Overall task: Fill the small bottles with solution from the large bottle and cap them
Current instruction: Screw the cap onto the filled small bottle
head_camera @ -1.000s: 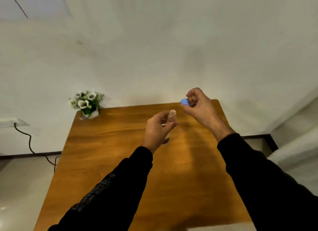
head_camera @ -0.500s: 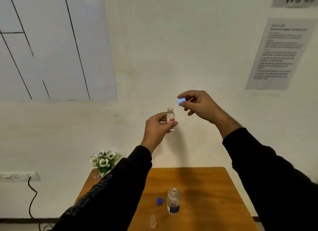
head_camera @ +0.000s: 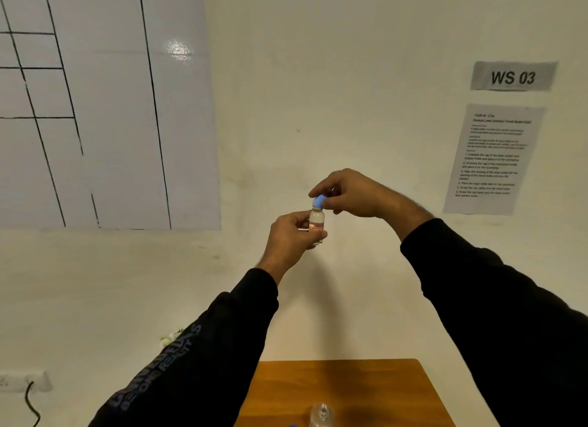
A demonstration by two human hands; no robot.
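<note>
- A person's two arms in black sleeves reached forward and up, held in front of a pale wall well above a wooden bench (head_camera: 366, 385).
- The left hand (head_camera: 288, 237) was pinching a small clear bottle (head_camera: 316, 223) between thumb and fingers, holding it upright in the air at the middle of the view.
- The small bottle held clear liquid, and a faint reddish mark showed low on its side.
- The right hand (head_camera: 353, 192) was pinching a light blue cap (head_camera: 319, 201) between thumb and fingertips.
- The cap sat tilted at the top of the bottle's neck, touching it; whether it was threaded on could not be told.
- At the bottom edge of the view, the open neck of the large clear bottle (head_camera: 321, 415) stood on the bench, well below both hands.
- A grey sign reading "WS 03" (head_camera: 513, 76) hung on the wall at upper right, with a printed instruction sheet (head_camera: 493, 159) just below it.
- A whiteboard (head_camera: 105, 108) marked with black lines covered the wall at upper left.
</note>
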